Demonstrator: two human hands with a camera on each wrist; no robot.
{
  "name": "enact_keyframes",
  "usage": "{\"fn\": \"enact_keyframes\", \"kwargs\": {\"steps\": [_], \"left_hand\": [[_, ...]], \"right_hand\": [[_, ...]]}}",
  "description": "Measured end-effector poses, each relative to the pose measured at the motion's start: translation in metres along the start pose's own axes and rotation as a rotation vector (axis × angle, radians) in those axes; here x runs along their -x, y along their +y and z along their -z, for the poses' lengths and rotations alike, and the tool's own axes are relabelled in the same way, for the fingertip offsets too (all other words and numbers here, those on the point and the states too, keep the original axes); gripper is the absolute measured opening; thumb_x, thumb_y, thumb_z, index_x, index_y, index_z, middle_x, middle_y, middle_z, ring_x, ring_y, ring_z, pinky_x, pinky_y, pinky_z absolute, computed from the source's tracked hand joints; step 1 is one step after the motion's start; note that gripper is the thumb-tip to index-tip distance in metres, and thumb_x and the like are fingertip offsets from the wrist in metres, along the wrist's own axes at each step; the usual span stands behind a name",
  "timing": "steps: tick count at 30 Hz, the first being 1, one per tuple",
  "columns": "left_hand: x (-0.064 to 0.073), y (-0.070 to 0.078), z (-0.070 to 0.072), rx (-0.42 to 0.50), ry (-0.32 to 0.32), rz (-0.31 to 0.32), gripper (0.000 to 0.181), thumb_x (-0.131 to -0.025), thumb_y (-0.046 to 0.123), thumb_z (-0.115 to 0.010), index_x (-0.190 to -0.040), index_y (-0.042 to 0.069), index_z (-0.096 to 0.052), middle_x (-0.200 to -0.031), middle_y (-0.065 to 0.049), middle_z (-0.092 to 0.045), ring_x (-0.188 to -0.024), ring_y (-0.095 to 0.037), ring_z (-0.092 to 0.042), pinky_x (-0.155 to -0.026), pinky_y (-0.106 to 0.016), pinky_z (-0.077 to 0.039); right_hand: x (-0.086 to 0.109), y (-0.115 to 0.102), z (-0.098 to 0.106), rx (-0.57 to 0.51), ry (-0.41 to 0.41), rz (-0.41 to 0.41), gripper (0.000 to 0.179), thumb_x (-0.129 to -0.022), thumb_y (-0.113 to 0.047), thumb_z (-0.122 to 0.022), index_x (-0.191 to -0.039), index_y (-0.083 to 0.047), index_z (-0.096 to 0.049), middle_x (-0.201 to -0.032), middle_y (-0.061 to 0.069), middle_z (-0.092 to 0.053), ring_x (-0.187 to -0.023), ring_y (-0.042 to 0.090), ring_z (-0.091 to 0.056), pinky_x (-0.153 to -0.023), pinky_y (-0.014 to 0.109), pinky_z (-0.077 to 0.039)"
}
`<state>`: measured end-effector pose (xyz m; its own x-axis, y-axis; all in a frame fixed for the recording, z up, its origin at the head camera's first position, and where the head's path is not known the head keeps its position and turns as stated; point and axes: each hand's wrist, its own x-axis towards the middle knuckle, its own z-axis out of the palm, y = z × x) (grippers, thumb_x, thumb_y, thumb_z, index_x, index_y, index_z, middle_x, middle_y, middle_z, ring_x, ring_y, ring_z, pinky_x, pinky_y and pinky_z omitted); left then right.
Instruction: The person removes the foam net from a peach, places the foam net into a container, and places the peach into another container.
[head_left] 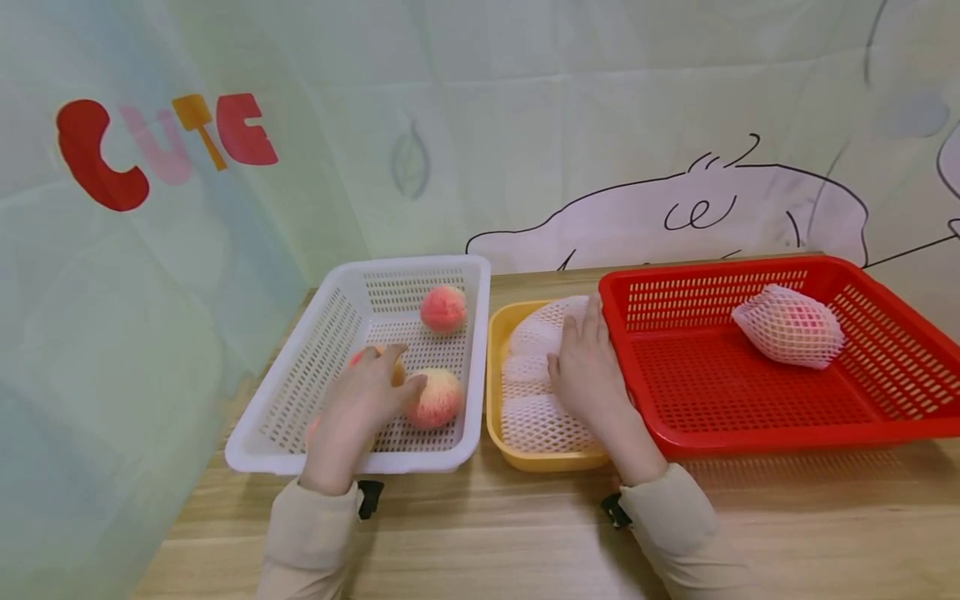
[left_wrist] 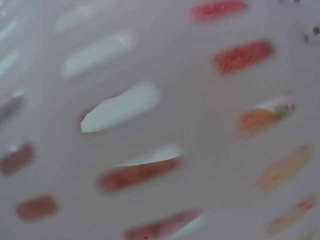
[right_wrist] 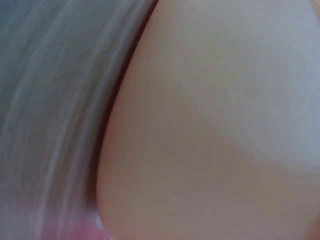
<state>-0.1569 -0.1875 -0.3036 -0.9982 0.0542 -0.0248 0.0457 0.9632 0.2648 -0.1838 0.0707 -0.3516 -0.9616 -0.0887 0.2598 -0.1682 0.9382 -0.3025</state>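
My left hand (head_left: 358,398) is over a peach (head_left: 397,371) in the white basket (head_left: 480,333), its fingers across the top of the fruit and its thumb spread to the side. The thumb tip overlaps a second, paler peach (head_left: 437,400). Another pink peach (head_left: 443,309) lies toward the back, and one more is partly hidden under my left wrist. My right hand (head_left: 591,371) rests with extended fingers on white foam fruit nets (head_left: 543,421) in the yellow basket (head_left: 498,442). Its wrist view is filled by skin, hiding the fingers.
On the right stands a red basket (head_left: 750,437) holding a peach in a foam net (head_left: 795,327). The three baskets stand side by side on a wooden table (head_left: 480,533). A printed cloth (head_left: 480,125) hangs behind and to the left.
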Motion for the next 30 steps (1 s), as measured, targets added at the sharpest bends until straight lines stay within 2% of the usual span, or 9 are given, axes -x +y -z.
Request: {"fn": "enact_keyframes", "kwargs": {"steps": [6,13,16,20,24,30], "left_hand": [[0.001,0.002,-0.001,-0.029,0.007,-0.007,0.062,-0.093,0.042,-0.054,-0.141,0.004,-0.044,-0.134,-0.028,-0.047,-0.114,-0.045,-0.054,-0.085,-0.06,-0.048],[0.005,0.004,0.0,-0.03,0.026,-0.027,0.063,-0.093,0.043,-0.054,-0.14,0.002,-0.044,-0.128,-0.028,-0.051,-0.112,-0.043,-0.055,-0.087,-0.059,-0.047],[0.009,0.006,0.002,-0.047,0.016,-0.028,0.059,-0.093,0.043,-0.054,-0.134,0.001,-0.049,-0.121,-0.026,-0.053,-0.1,-0.038,-0.056,-0.08,-0.056,-0.049],[0.013,0.01,0.006,-0.067,-0.003,-0.027,0.056,-0.093,0.042,-0.055,-0.13,0.001,-0.051,-0.118,-0.026,-0.053,-0.094,-0.036,-0.056,-0.077,-0.055,-0.049],[0.019,0.015,0.01,-0.076,-0.02,-0.02,0.06,-0.093,0.043,-0.055,-0.135,0.001,-0.048,-0.12,-0.025,-0.053,-0.101,-0.039,-0.056,-0.082,-0.056,-0.049],[0.029,0.022,0.018,-0.089,-0.065,0.006,0.062,-0.093,0.044,-0.054,-0.141,0.006,-0.043,-0.131,-0.023,-0.054,-0.117,-0.046,-0.053,-0.09,-0.061,-0.044]], "right_hand": [[0.0,-0.004,0.003,0.044,0.011,0.026,0.056,-0.094,-0.022,-0.055,-0.137,0.011,-0.043,-0.156,0.033,-0.011,-0.147,0.047,-0.009,-0.12,0.052,-0.016],[0.002,-0.006,0.005,0.083,-0.022,0.057,0.051,-0.095,-0.022,-0.052,-0.134,0.011,-0.046,-0.153,0.033,-0.021,-0.145,0.046,-0.018,-0.121,0.052,-0.014],[0.003,-0.007,0.007,0.074,-0.015,0.063,0.051,-0.095,-0.022,-0.052,-0.135,0.008,-0.045,-0.153,0.031,-0.024,-0.144,0.045,-0.021,-0.121,0.052,-0.013],[0.005,-0.009,0.012,0.038,0.008,0.075,0.05,-0.095,-0.022,-0.054,-0.137,0.002,-0.046,-0.154,0.027,-0.027,-0.144,0.043,-0.023,-0.12,0.053,-0.015],[0.007,-0.014,0.022,0.022,0.027,0.101,0.047,-0.094,-0.025,-0.056,-0.135,-0.002,-0.05,-0.153,0.024,-0.032,-0.142,0.042,-0.029,-0.117,0.055,-0.023],[0.015,-0.022,0.047,-0.044,-0.022,0.11,0.046,-0.095,-0.03,-0.056,-0.134,-0.005,-0.052,-0.151,0.022,-0.036,-0.138,0.04,-0.037,-0.113,0.055,-0.03]]}}
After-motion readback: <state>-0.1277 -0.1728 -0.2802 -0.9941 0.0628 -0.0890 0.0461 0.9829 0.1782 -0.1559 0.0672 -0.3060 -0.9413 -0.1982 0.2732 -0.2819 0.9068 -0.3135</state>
